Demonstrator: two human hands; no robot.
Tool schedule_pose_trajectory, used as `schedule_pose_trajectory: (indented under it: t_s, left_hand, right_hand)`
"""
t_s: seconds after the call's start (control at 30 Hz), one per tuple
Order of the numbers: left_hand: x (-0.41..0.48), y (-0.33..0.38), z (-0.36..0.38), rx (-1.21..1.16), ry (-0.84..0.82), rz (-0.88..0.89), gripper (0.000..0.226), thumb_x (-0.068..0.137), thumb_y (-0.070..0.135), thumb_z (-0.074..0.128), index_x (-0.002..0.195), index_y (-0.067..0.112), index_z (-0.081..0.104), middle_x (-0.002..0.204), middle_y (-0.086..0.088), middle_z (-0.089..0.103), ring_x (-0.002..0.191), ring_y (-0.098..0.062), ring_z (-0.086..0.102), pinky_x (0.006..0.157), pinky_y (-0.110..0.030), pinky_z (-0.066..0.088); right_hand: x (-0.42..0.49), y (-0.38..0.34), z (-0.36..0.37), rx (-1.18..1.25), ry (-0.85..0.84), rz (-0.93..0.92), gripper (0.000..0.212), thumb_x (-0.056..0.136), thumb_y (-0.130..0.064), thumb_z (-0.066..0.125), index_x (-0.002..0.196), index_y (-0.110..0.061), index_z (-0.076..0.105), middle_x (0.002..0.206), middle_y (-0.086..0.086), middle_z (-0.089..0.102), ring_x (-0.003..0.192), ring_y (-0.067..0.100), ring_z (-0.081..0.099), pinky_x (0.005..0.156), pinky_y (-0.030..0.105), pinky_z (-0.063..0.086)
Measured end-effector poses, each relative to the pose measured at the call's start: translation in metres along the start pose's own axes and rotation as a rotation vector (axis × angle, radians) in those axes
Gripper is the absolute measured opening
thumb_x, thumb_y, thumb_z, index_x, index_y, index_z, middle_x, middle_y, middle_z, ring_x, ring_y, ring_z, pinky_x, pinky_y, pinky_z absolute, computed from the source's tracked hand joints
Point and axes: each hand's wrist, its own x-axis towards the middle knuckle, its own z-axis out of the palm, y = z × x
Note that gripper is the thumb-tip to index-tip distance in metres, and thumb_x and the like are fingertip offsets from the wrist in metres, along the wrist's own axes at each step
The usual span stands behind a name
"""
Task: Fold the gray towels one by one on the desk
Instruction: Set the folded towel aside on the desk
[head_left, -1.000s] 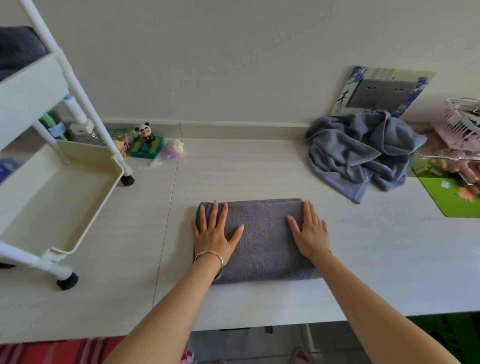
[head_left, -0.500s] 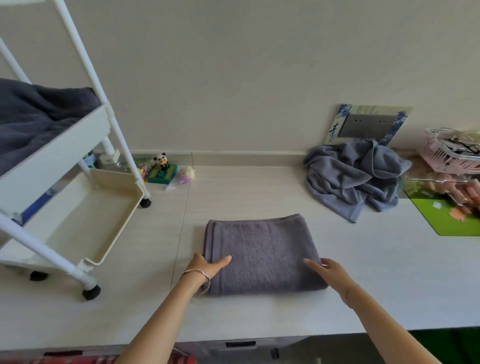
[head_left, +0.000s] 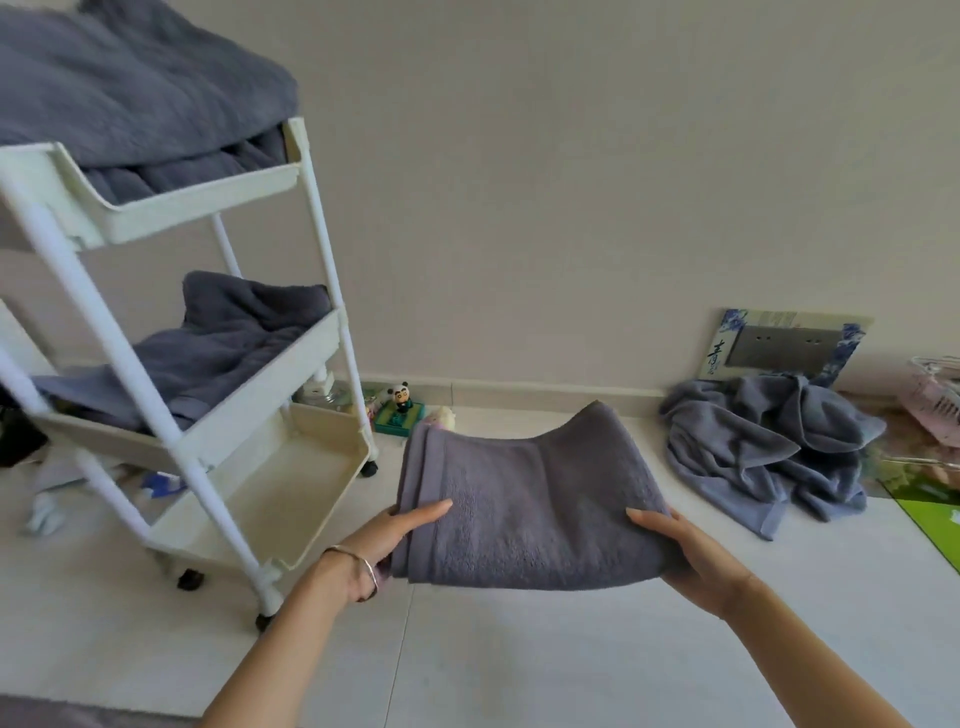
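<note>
Gripping the folded gray towel at its near corners: left hand closed on the left edge, thumb lying on top, remaining fingers hidden beneath; right hand closed on the right edge in the same manner. A bracelet sits on the left wrist. Towel held above the desk, far edge bowed upward at the right. Crumpled gray towels lie heaped on the desk at right, against the wall, below a gray wall socket. White three-tier cart stands at left: gray towels in top and middle trays, bottom tray bare. Panda figurine stands behind the cart by the wall.
</note>
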Motion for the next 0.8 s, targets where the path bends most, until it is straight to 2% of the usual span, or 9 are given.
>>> schedule_pose_trajectory:
  t_s: [0.13,0.23,0.3,0.37,0.4,0.47,0.53,0.63,0.8]
  left_hand:
    - [-0.048,0.051,-0.020,-0.228,0.048,0.203,0.016,0.086,0.016,0.063,0.101,0.012,0.066,0.090,-0.006,0.075,0.077,-0.015,0.072,0.066,-0.028,0.058]
    - [-0.087,0.078,-0.037,-0.407,0.061,0.363,0.016,0.079,0.014,0.068,0.093,0.011,0.074,0.093,-0.008,0.074,0.079,-0.017,0.072,0.063,-0.031,0.060]
    - [-0.106,0.089,-0.046,-0.491,0.060,0.457,0.044,0.045,0.019,0.093,0.085,0.011,0.078,0.100,-0.012,0.073,0.086,-0.023,0.071,0.063,-0.036,0.060]
    - [-0.123,0.097,-0.056,-0.558,0.100,0.525,0.070,0.022,0.022,0.098,0.088,0.011,0.078,0.105,-0.015,0.071,0.091,-0.026,0.070,0.066,-0.040,0.059]
    - [-0.128,0.100,-0.059,-0.568,0.115,0.542,0.072,0.024,0.023,0.098,0.092,0.011,0.078,0.109,-0.015,0.070,0.094,-0.027,0.069,0.067,-0.040,0.059]
    - [-0.143,0.108,-0.064,-0.553,0.183,0.575,0.061,0.050,0.027,0.091,0.106,0.012,0.073,0.115,-0.013,0.068,0.102,-0.027,0.067,0.070,-0.039,0.059]
    - [-0.152,0.111,-0.069,-0.515,0.260,0.583,0.045,0.072,0.024,0.069,0.116,0.015,0.065,0.116,-0.011,0.068,0.104,-0.026,0.066,0.074,-0.039,0.059]
    - [-0.160,0.116,-0.067,-0.412,0.341,0.613,0.042,0.077,0.022,0.062,0.119,0.017,0.060,0.115,-0.007,0.069,0.106,-0.024,0.065,0.084,-0.042,0.056]
    - [-0.154,0.131,-0.050,-0.391,0.480,0.641,0.055,0.070,0.024,0.078,0.122,0.018,0.059,0.111,-0.005,0.070,0.107,-0.023,0.063,0.089,-0.040,0.051]
  right_hand:
    - [0.014,-0.059,0.044,0.089,-0.119,-0.109,0.086,0.038,-0.030,0.093,0.116,-0.011,0.060,0.107,0.011,0.070,0.091,0.022,0.070,0.066,0.029,0.057]
    - [0.029,-0.100,0.080,0.153,-0.221,-0.150,0.060,0.059,-0.026,0.081,0.109,-0.001,0.061,0.094,0.011,0.072,0.079,0.019,0.071,0.060,0.026,0.056]
    - [0.042,-0.121,0.102,0.155,-0.295,-0.183,0.059,0.051,-0.028,0.085,0.101,-0.001,0.067,0.092,0.011,0.073,0.078,0.019,0.071,0.060,0.026,0.056]
    - [0.059,-0.139,0.128,0.108,-0.384,-0.189,0.058,0.049,-0.027,0.087,0.098,-0.001,0.070,0.093,0.013,0.072,0.079,0.020,0.071,0.061,0.026,0.057]
    - [0.066,-0.147,0.138,0.083,-0.409,-0.198,0.055,0.055,-0.025,0.084,0.101,0.000,0.068,0.094,0.013,0.072,0.080,0.021,0.071,0.063,0.027,0.057]
    - [0.083,-0.163,0.165,0.010,-0.493,-0.217,0.067,0.049,-0.030,0.087,0.105,0.000,0.066,0.097,0.015,0.072,0.083,0.022,0.070,0.065,0.027,0.057]
    - [0.100,-0.175,0.185,-0.062,-0.551,-0.247,0.078,0.044,-0.035,0.090,0.109,-0.001,0.064,0.102,0.017,0.070,0.088,0.024,0.070,0.068,0.027,0.057]
    - [0.123,-0.193,0.214,-0.161,-0.686,-0.240,0.054,0.071,-0.027,0.074,0.116,-0.001,0.061,0.112,0.019,0.067,0.102,0.030,0.066,0.079,0.031,0.056]
    - [0.151,-0.204,0.252,-0.303,-0.854,-0.216,0.043,0.075,-0.022,0.069,0.112,0.001,0.064,0.112,0.022,0.066,0.103,0.033,0.065,0.079,0.031,0.055]
